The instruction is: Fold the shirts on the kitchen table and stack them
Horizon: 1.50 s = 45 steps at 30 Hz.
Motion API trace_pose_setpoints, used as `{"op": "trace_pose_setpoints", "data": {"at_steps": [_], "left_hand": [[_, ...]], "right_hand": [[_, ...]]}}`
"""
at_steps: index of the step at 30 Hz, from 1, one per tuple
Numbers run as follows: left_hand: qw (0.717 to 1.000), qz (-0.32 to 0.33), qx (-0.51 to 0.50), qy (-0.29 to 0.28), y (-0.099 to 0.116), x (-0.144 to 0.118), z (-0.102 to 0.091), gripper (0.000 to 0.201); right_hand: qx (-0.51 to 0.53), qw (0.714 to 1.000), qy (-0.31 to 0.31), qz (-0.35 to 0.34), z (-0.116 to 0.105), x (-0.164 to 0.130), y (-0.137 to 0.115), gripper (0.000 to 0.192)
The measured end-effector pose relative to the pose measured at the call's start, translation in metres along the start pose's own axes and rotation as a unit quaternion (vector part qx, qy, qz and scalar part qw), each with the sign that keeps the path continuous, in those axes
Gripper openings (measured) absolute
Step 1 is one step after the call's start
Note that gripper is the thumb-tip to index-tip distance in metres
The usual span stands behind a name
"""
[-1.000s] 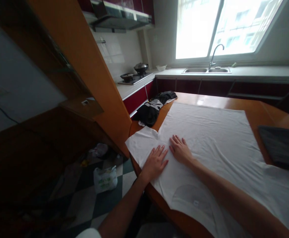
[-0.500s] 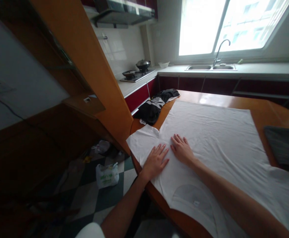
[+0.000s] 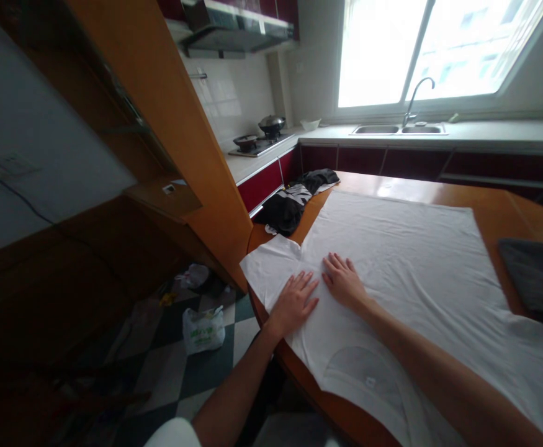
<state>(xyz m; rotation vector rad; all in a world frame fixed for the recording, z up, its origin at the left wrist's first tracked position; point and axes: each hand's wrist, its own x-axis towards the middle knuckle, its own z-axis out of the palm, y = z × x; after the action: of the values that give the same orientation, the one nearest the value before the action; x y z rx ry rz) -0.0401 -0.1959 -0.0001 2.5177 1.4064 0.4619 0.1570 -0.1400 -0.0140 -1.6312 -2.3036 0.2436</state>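
White fabric lies under both hands, which rest flat and palm down, fingers stretched out and a little apart. The left hand (image 3: 293,304) presses near the shirt's edge, just below one short sleeve (image 3: 271,257), and its thumb points toward the right hand (image 3: 344,282). That one lies just beside it, slightly farther in on the cloth, with its forearm crossing over the garment from the lower right.

The white shirt (image 3: 406,254) is spread across an orange-brown wooden counter (image 3: 504,211), with its neck opening (image 3: 357,366) toward the person and its hem toward the window. A small label (image 3: 370,382) shows inside the neck. Soft wrinkles run over the body, and the other sleeve reaches the right edge of the view.

Beyond the first sleeve, a black-and-white bundle of cloth (image 3: 283,211) sits along the counter's left rim. Dark grey folded cloth (image 3: 536,279) lies to the right of the shirt. Down on the checkered floor (image 3: 246,338) stands a white plastic bag (image 3: 203,329) with green print.

Farther back, a lidded wok (image 3: 271,124) and a pan (image 3: 246,143) stand on the stove (image 3: 264,147), and a metal sink (image 3: 376,130) is set beneath the bright window (image 3: 383,56).
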Motion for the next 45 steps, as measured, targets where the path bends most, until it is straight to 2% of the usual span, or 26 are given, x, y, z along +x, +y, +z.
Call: {"op": "trace_pose_setpoints", "data": {"at_steps": [3, 6, 9, 12, 14, 17, 19, 22, 28, 31, 34, 37, 39, 42, 45], "left_hand": [[0.997, 0.009, -0.072, 0.035, -0.002, -0.002, -0.008, 0.041], [0.987, -0.001, -0.119, 0.111, -0.02, -0.002, -0.022, 0.036], [0.973, -0.066, -0.089, 0.201, -0.06, -0.001, -0.037, 0.034], [0.947, -0.176, -0.031, 0.267, -0.112, -0.001, -0.048, 0.035], [0.927, -0.247, 0.002, 0.282, -0.144, -0.004, -0.051, 0.038], [0.908, -0.326, 0.015, 0.263, -0.176, -0.009, -0.051, 0.045], [0.902, -0.36, 0.0, 0.237, -0.187, -0.011, -0.049, 0.048], [0.898, -0.382, -0.02, 0.217, -0.192, -0.012, -0.045, 0.048], [0.895, -0.381, -0.018, 0.232, -0.186, -0.008, -0.047, 0.042], [0.889, -0.373, -0.028, 0.265, -0.177, -0.003, -0.055, 0.044], [0.878, -0.348, -0.053, 0.324, -0.16, 0.002, -0.067, 0.045], [0.875, -0.273, -0.078, 0.393, -0.128, 0.01, -0.083, 0.044], [0.879, -0.213, -0.098, 0.415, -0.1, 0.016, -0.091, 0.041], [0.893, -0.133, -0.139, 0.406, -0.054, 0.025, -0.095, 0.035], [0.917, -0.045, -0.163, 0.361, -0.013, 0.032, -0.083, 0.03]], "right_hand": [[-0.002, 1.0, 0.002, -0.003, -0.002, 0.0, -0.001, 0.052], [-0.004, 1.0, 0.0, -0.003, -0.002, 0.0, 0.0, 0.052], [-0.003, 1.0, -0.001, 0.001, 0.0, 0.0, 0.0, 0.052], [0.003, 1.0, 0.003, -0.002, 0.0, -0.001, 0.0, 0.051], [0.006, 1.0, 0.005, -0.003, -0.001, -0.001, -0.001, 0.051], [0.007, 1.0, 0.003, -0.002, -0.002, -0.002, -0.001, 0.051], [0.008, 1.0, 0.005, -0.003, -0.002, -0.002, -0.001, 0.051], [0.01, 1.0, 0.01, -0.003, 0.0, -0.002, 0.0, 0.051], [0.01, 1.0, 0.003, -0.003, 0.002, -0.001, 0.001, 0.051], [0.009, 1.0, 0.006, -0.003, 0.002, 0.0, 0.002, 0.052], [0.01, 1.0, 0.008, -0.002, 0.003, 0.0, 0.002, 0.051], [0.013, 1.0, 0.01, -0.003, 0.004, 0.001, 0.003, 0.051], [0.026, 0.999, 0.019, -0.001, 0.004, 0.001, 0.002, 0.049], [0.083, 0.994, 0.076, 0.009, 0.0, 0.002, 0.002, 0.046], [0.189, 0.97, 0.152, 0.007, -0.007, 0.002, 0.002, 0.049]]}}
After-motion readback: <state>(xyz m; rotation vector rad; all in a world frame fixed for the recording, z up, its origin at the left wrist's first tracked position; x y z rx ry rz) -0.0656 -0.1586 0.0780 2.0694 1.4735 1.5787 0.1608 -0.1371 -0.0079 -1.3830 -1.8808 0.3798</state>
